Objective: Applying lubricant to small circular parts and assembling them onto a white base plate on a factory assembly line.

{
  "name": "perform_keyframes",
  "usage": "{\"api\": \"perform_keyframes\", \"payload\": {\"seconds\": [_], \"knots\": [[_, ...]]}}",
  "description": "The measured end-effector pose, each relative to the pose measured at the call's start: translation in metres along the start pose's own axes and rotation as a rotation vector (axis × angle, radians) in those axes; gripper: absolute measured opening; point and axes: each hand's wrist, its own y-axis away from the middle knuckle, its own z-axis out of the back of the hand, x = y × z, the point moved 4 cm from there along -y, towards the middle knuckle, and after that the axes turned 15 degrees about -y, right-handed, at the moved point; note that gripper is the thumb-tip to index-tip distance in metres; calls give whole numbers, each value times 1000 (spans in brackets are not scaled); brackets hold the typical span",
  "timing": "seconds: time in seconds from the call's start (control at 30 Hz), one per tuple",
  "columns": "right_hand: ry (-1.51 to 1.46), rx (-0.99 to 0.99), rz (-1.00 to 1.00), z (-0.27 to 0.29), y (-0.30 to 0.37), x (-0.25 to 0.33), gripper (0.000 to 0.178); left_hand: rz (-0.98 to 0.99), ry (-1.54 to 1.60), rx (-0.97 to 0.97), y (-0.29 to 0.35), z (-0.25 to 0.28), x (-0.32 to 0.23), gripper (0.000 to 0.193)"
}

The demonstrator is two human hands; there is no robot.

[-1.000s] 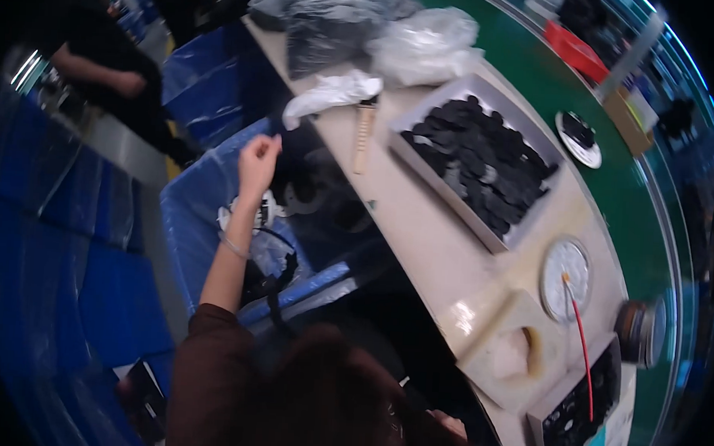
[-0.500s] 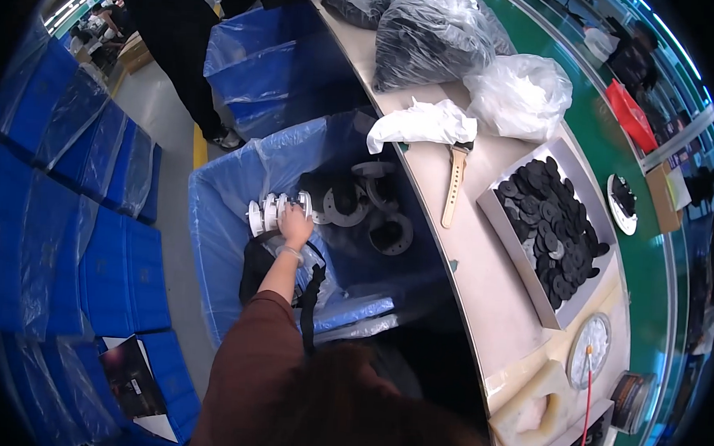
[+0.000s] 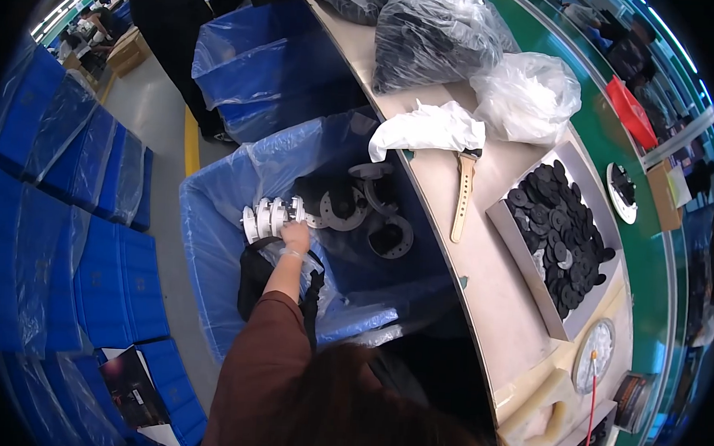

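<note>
My left hand (image 3: 296, 236) reaches down into a large blue bin lined with clear plastic (image 3: 210, 256). Its fingers are curled against the near edge of the rightmost of several white round plastic parts (image 3: 267, 217), which stand in a row on edge. More white ring-shaped parts (image 3: 344, 214) lie in the bin to the right of the hand, some with dark centres. Below the wrist is a black bag-like item with straps (image 3: 255, 278), partly covered by my forearm. My right hand is not in view.
On the bench (image 3: 483, 286) to the right lie a watch with a tan strap (image 3: 462, 200), white cloth (image 3: 434, 130), stuffed plastic bags (image 3: 439, 41) and a box of black discs (image 3: 562, 234). Blue crates (image 3: 120, 275) are stacked at left. A person's dark-trousered legs (image 3: 169, 35) stand beyond.
My left hand has drawn back slightly toward me from over the row of white parts to its near edge. The whole view has shifted a little.
</note>
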Motion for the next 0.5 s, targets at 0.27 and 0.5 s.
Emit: {"api": "perform_keyframes", "payload": {"seconds": [0.27,0.5], "knots": [[35,-2,-9,10,13,12,22,220,498,-381,31,75,61,22],[43,-47,9,12,28,25,18,-132,1688,-568,89,170,116,24]]}}
